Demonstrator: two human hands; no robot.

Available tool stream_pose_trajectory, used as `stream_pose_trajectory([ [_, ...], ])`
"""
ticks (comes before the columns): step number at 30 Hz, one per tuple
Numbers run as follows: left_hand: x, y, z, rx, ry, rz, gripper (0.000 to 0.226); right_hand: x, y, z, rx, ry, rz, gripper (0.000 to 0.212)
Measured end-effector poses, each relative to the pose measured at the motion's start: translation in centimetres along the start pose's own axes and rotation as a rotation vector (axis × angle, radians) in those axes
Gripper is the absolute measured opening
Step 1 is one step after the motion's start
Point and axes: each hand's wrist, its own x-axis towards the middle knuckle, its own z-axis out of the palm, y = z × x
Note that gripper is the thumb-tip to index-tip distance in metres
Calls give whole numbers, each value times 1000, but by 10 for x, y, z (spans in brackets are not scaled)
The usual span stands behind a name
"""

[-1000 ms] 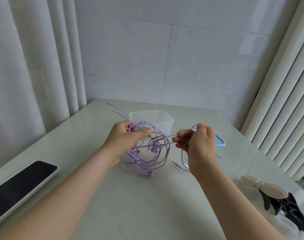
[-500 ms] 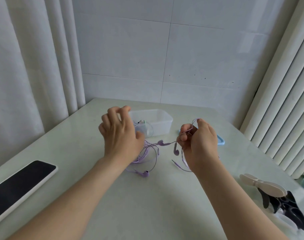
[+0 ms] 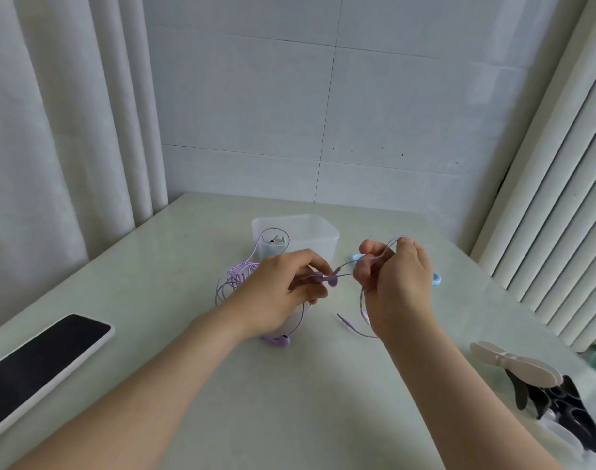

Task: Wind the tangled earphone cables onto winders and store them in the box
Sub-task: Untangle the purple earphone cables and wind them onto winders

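Your left hand (image 3: 279,295) pinches a purple earbud (image 3: 333,280) | your right hand (image 3: 400,290) grips its cable (image 3: 239,271) | the tangle lies mid-table (image 3: 290,385), just before the clear box (image 3: 323,232).

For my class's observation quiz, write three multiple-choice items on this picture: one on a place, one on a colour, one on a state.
1. Where on the table does the smartphone lie?
A. by its left edge
B. at its far right corner
C. in its middle

2. What colour is the earphone cable?
A. black
B. purple
C. white

3. In what state is the clear plastic box?
A. shut with its lid
B. upside down
C. open, lid off

Answers:
1 A: the smartphone lies at the far left, apart from both hands.
2 B: the loops held by the left hand and the right hand are purple.
3 C: its rim is bare, and the blue lid lies on the table behind the right hand.
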Motion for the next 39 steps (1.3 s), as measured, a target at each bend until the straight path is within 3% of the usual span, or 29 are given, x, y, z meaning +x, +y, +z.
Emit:
stream_pose_trajectory([
  [3, -3, 4, -5, -19, -86, -61, 15, 3, 5, -3, -182, 41, -173, 18],
  [6, -4, 12, -7, -114, -139, -167, 17, 5, 8, -4, -254, 55, -231, 18],
  [12, -9, 24, -8, -130, -254, -322, 27, 12, 20, -6, -381, -29, -118, 18],
  [15, -8, 18, -8, -128, -265, -298, 48, 10, 26, -6, -484, -114, -19, 16],
  [19, -4, 6, -10, 159, -189, -204, 62, 6, 23, -5, -490, -148, 12, 14],
  [22, -5, -8, -12, 445, -136, -186, 45, 0, 11, -1, -408, -180, 55, 12],
  [24, -6, -14, -11, 647, -74, -146, 20, -6, 1, 0, -381, -280, 97, 11],
  [26, -5, -18, -10, 742, -43, -142, 9, -12, -7, 0, -417, -462, 128, 12],
  [29, -1, -22, -9, 841, -1, -141, 7, -17, -16, -5, -629, -804, 115, 11],
  [33, -2, -22, -9, 1009, 20, -193, 18, -16, -20, -13, -1113, -1161, 94, 24],
  [35, -2, -19, -10, 994, 67, -203, 25, -17, -19, -16, -1295, -1207, 28, 26],
  [39, -3, -9, -5, 881, 107, -121, 32, -17, -18, -16, -1297, -1002, -73, 39],
])
